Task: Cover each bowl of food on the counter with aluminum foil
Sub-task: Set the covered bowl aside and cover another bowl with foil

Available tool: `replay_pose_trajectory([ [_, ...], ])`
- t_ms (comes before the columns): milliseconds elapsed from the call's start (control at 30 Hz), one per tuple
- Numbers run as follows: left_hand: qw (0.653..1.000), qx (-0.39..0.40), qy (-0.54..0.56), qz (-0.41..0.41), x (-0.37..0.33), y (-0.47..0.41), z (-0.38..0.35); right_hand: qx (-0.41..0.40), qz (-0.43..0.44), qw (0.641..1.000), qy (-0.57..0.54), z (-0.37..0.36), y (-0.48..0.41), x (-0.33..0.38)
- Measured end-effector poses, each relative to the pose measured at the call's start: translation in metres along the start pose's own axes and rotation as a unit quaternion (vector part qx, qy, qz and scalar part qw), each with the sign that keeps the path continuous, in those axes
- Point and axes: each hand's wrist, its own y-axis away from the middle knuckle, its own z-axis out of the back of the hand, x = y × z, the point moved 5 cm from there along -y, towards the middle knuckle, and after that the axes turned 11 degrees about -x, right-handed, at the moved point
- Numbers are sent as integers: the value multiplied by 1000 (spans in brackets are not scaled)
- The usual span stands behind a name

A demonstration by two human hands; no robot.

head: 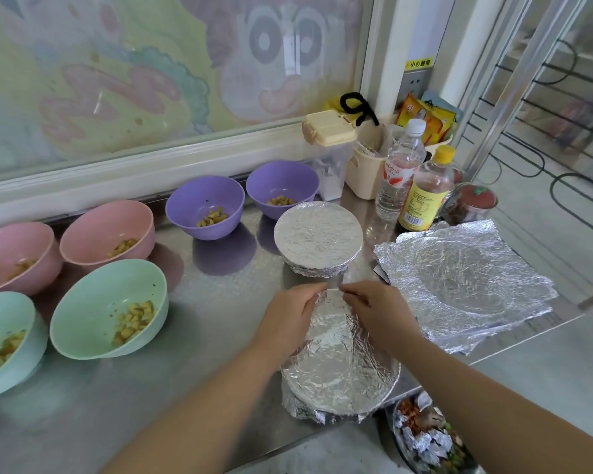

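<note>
Foil edge (325,299) between opposing fingers (314,289)

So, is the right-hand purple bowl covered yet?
Uncovered: the purple bowl has a bare rim, and food pieces show inside.

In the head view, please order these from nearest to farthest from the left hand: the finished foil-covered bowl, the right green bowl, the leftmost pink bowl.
From the left hand, pinching foil:
1. Finished foil-covered bowl, just behind the hands.
2. Right green bowl, to the left.
3. Leftmost pink bowl, at the far left edge.
</note>
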Motion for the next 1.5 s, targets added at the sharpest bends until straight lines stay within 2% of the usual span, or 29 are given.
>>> replay_pose_trajectory([
  [100,999,7,22,36,4,0,1,20,-39,998,-42,0,-5,-1],
  [200,995,7,63,77,10,0,0,72,-56,993,-72,-3,-11,1],
  [333,988,7,100,118,18,1,-5,121,-48,991,-35,-11,-19,-2],
  [600,988,-7,96,120,17,4,-6,98,-21,995,-26,-13,-19,4],
  [867,980,-42,121,153,19,10,-8,142,35,989,6,-15,-27,20],
  [1100,980,-66,111,149,13,15,-3,140,50,989,28,-19,-26,22],
  [1300,965,-156,86,194,14,29,8,48,-13,999,-1,4,-22,15],
  [1500,988,-105,34,113,3,11,9,42,-34,998,-36,-1,-24,6],
])
